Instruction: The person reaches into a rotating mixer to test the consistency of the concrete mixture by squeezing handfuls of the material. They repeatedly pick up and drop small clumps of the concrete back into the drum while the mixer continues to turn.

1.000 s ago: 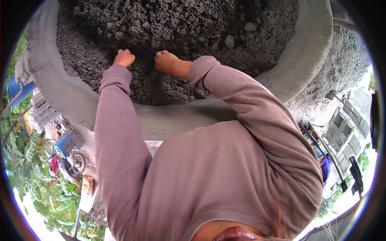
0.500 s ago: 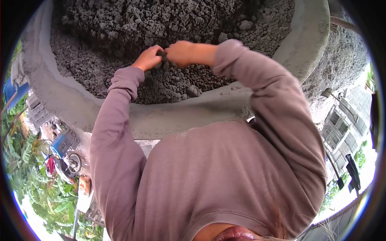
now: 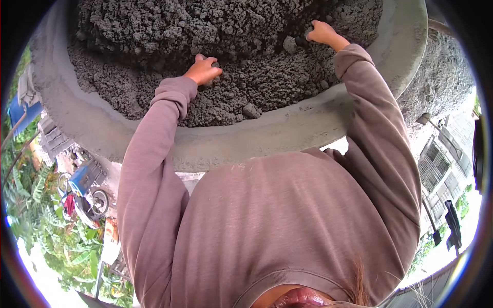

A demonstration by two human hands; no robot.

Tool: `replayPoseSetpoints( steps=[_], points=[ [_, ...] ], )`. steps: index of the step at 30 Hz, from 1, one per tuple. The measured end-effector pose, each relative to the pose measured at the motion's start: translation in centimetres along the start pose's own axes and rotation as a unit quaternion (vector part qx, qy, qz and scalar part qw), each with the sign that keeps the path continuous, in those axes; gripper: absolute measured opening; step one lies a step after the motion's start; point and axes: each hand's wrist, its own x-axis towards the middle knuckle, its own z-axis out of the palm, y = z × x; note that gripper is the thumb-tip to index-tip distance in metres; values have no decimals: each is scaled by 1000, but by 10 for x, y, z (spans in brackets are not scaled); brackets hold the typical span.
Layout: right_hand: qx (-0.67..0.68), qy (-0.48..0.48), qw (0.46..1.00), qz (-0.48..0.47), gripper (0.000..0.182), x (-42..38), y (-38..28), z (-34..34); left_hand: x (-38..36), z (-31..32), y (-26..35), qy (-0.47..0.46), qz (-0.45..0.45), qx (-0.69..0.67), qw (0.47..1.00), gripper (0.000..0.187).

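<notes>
My left hand [image 3: 203, 70] is low over the grey, crumbly mix, its fingers curled round a dark lump [image 3: 215, 65] that shows between thumb and forefinger. Farther out to the right, my right hand [image 3: 323, 34] reaches to the mix with thumb and fingers around a grey stone [image 3: 308, 33], partly hidden by the fingers. A larger pale stone [image 3: 290, 45] lies just left of that hand. The damp-looking mix [image 3: 154, 31] rises in a heap at the back and lies lower toward me.
A wide, smooth cement rim [image 3: 215, 146] curves around the mix, close to my body. Another small stone [image 3: 251, 110] rests near the front rim. Beyond the left side are a parked motorbike [image 3: 92, 203] and plants; concrete blocks [image 3: 444, 159] stand to the right.
My hands were close together over the mix and are now apart. The right hand has moved right and away from me; the left has shifted slightly right.
</notes>
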Motion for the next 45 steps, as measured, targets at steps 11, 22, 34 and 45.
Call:
replayPoseSetpoints(
  steps=[11,22,34,45],
  points=[
    [12,-210,973,-93,66,-42,-88,-67,-7,4,23,-121,-60,26,990,57],
    [112,-147,958,-218,53,-124,-128,-158,-44,10,17,48,99,219,970,44],
    [372,15,912,-172,52,-223,-179,-126,-192,-3,87,-108,259,-57,958,17],
    [164,-225,923,-264,50,-245,-202,-134,-222,2,68,20,240,-25,970,33]
  ],
)
